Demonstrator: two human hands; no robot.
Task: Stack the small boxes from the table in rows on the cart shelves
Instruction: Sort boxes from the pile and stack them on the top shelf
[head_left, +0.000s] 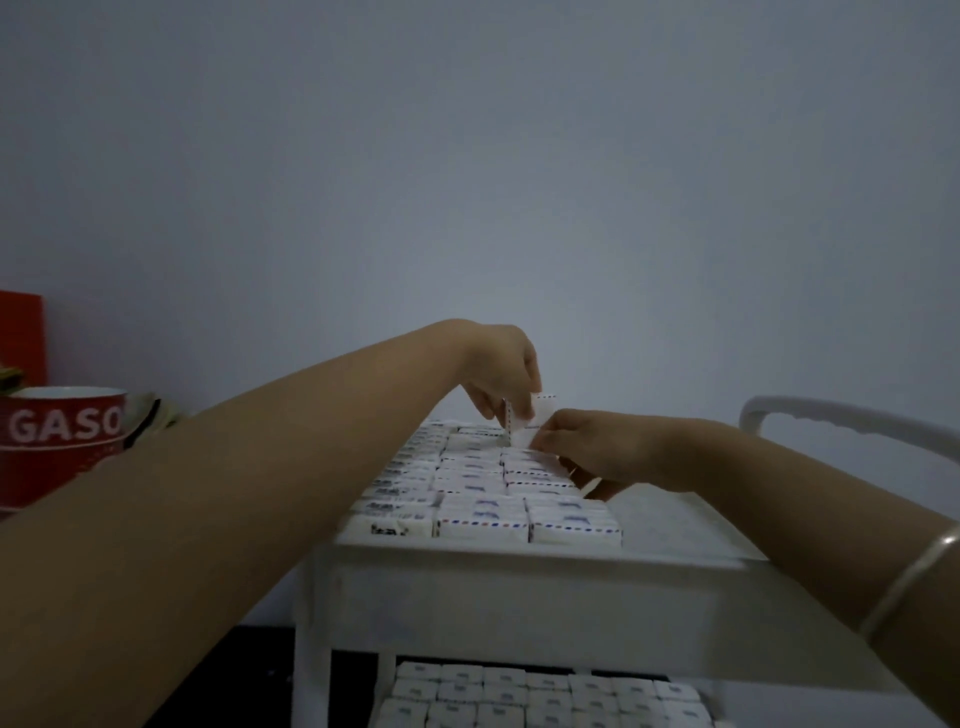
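White small boxes (525, 422) pinched by left hand (500, 375) and right hand (597, 448), grips dim, partly hidden

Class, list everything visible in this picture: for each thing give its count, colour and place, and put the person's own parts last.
held boxes: two, it seems, white, striped edges, between both hands over the top shelf's far end
top-shelf boxes: many, white, three rows on the cart's top shelf
lower-shelf boxes: many, white, rows on the lower shelf
cart: one, white, centre
cart handle: one, white, right
cup: one, red with white letters GASO, left
panel: one, red, behind the cup
clutter: unclear, dark, beside the cup
wall: one, grey, background
bangle: one, silver, right forearm
left hand: one, pinching the held boxes from above
right hand: one, pinching them from the right
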